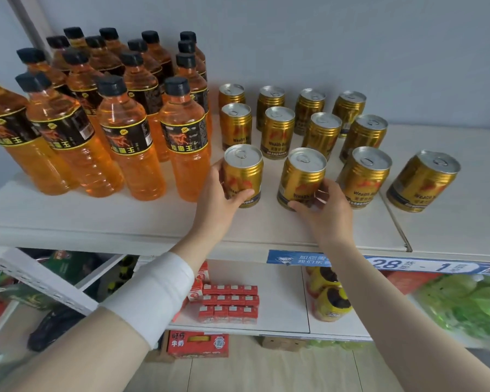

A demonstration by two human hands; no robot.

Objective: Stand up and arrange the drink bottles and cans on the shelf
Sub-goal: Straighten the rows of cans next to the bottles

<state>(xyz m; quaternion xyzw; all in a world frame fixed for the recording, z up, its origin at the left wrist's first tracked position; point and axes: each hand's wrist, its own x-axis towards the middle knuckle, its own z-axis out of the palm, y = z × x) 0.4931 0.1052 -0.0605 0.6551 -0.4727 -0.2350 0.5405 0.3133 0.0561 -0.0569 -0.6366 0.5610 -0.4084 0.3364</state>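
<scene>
Head view: left hand [219,190] wraps one gold can [243,174], its label partly hidden; right hand [324,205] grips the next can [301,176]. Orange bottles [125,131] crowd left of the cans, leftmost cut off by the frame.

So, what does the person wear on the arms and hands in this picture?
Both hands are bare, with no gloves, rings or watch visible. The left hand has a wide white band wrapped around its forearm. The right hand and its forearm show no sleeve or band.
</scene>
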